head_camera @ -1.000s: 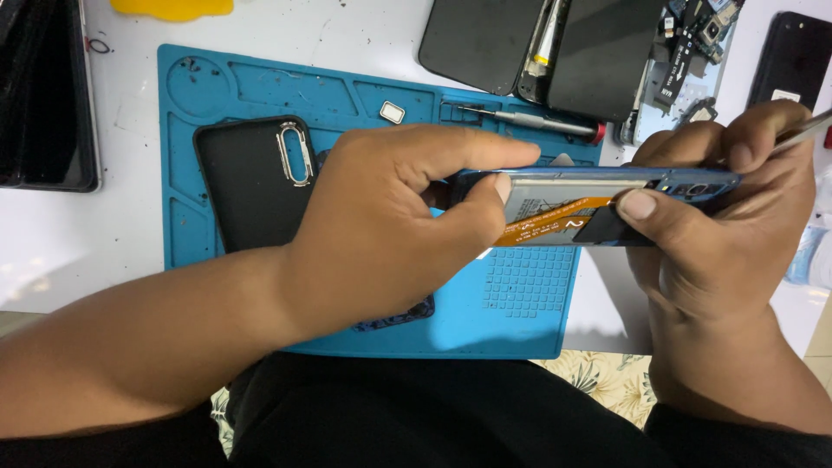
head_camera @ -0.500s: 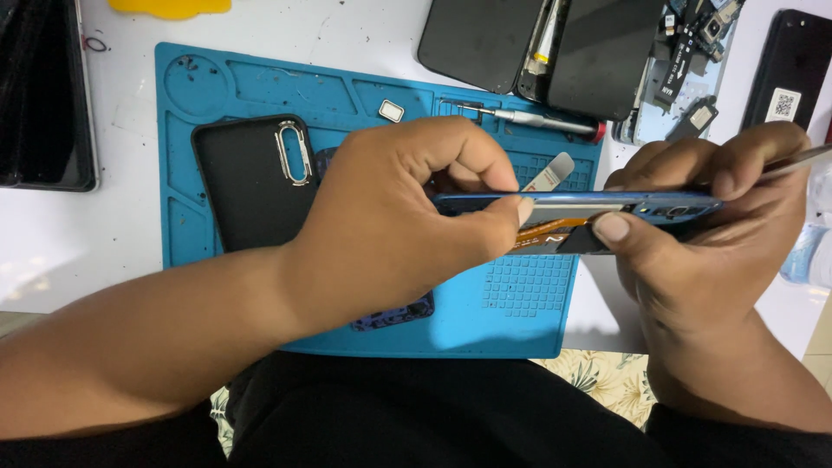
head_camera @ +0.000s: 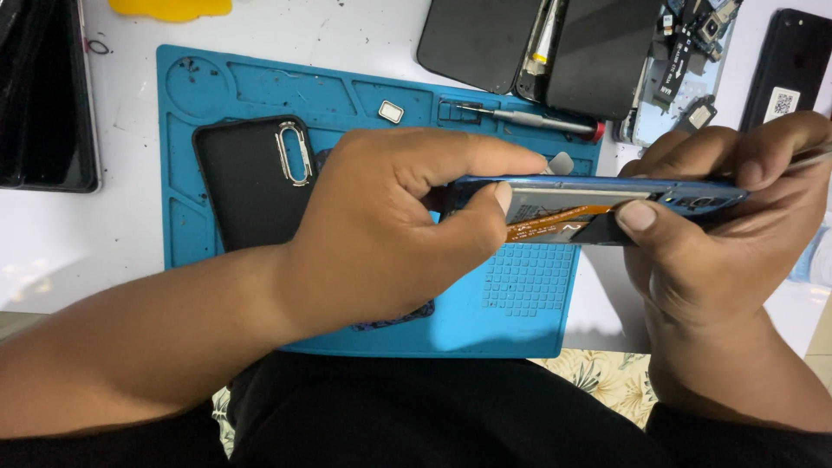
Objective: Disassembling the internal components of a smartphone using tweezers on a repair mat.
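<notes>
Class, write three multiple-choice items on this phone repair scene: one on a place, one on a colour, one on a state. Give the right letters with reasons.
1. Where does the black case lie?
A on the mat's left part
B on the floor
C in the right hand

2. What colour is the mat?
A red
B blue
C white

3. How is the phone held?
A flat on the mat
B by both hands, above the mat
C by one hand only

Answers:
1 A, it rests on the mat beside the left hand.
2 B, plainly blue.
3 B, left and right hand grip opposite ends.
</notes>
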